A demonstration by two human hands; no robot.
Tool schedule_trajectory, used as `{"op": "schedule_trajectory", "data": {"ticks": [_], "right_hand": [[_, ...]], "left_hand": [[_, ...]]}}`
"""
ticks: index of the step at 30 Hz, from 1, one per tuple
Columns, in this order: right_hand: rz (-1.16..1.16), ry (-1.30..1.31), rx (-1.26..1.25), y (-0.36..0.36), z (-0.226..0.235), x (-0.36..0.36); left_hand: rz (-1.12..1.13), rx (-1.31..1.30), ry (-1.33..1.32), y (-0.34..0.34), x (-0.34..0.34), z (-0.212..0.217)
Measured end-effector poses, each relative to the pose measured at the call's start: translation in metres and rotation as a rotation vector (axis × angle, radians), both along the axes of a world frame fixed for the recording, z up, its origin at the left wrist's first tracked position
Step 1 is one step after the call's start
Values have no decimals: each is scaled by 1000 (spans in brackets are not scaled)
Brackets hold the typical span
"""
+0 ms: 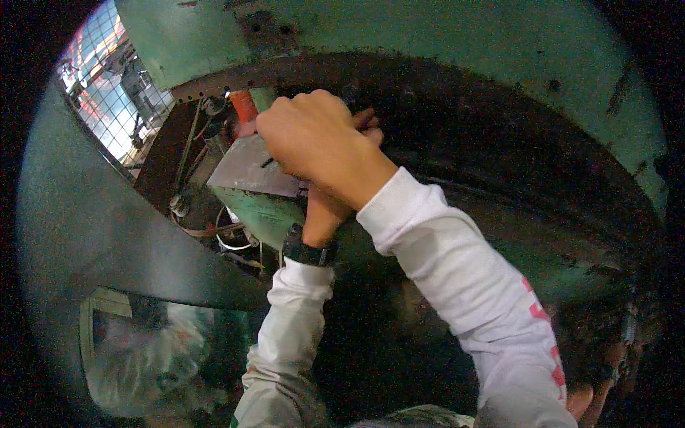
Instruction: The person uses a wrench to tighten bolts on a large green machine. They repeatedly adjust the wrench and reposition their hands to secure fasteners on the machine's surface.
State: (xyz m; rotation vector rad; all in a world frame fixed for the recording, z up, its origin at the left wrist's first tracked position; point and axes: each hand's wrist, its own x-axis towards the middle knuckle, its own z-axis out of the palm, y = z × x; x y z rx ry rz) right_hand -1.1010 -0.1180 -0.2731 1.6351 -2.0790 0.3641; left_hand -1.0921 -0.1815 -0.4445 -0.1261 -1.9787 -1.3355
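Observation:
My right hand [310, 135] is closed in a fist above a grey-topped metal block [246, 167] with a green side. It crosses over my left wrist, and whatever its fingers hold, if anything, is hidden. An orange-red piece [243, 105] stands just beyond its knuckles. My left hand [327, 212], with a black watch [309, 247] at the wrist, reaches up behind the right one. Only its wrist and a few bent fingertips show, close to the dark recess [428, 121]; its grip is covered.
Green machine panels [457, 21] arch over my hands. Belts and cables [187, 157] run at the left of the block. A wire mesh [107, 78] lies at the far left. Below it a grey-green surface [143, 242] curves close to my left arm, with a framed glossy pane [157, 349] underneath.

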Motion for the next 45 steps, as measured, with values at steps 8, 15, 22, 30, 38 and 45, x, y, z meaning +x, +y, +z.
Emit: {"op": "schedule_trajectory", "data": {"ticks": [8, 15, 22, 30, 38, 45], "right_hand": [[198, -5, 194, 43, -13, 35], [241, -887, -182, 183, -86, 40], [-368, -1279, -251, 310, -221, 42], [-403, -1510, -282, 305, -254, 60], [-430, -1541, -293, 306, -274, 49], [-412, -1702, -374, 294, -250, 56]], "left_hand": [[353, -219, -20, -26, 65, -63], [169, 205, 133, -27, 3, 54], [-132, -56, -107, -34, -49, 95], [21, -81, -240, -20, -32, 104], [92, -116, -290, -32, -45, 92], [-159, -134, -181, -26, -30, 102]]}}
